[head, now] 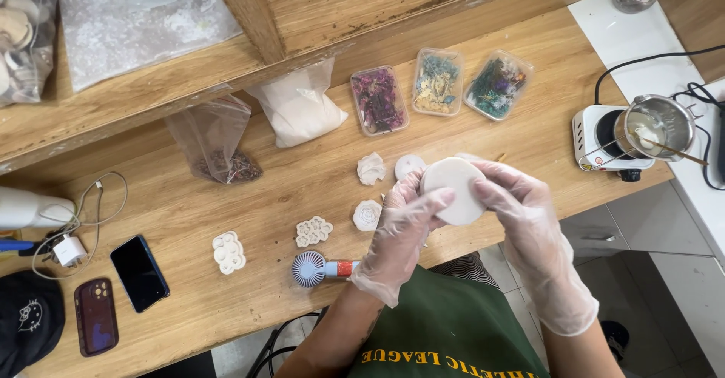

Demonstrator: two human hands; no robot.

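Holding a round white disc point(455, 189) between both hands, the person in thin clear gloves keeps it up over the near edge of the worktop point(249, 197), in front of a green apron. The left hand point(404, 223) wraps its fingers around the disc's left side with the thumb laid across the face; the right hand point(521, 204) cups the right edge. Both are closed on it, neither wide.

Judging from the grip, the piece looks like a soft mould or a cast being worked loose, so even pressure around the rim, rather than a push in the middle, would probably spare the surface. Keeping it low over the wood would be prudent, since gloves can slip.

Counted: three clear tubs of dried flowers point(436, 83) in a row at the back; four small white flower-shaped casts point(368, 214) on the wood near the hands, one partly hidden; two flat white moulds with round cells point(228, 253); one little hand fan point(310, 268); two plastic bags point(298, 106), one with white powder, one nearly empty. At the left lie two phones point(140, 272) and one charger with cable point(69, 249). At the right, one small hotplate point(604, 140) carries one metal cup point(657, 125) with a stirring stick in it.
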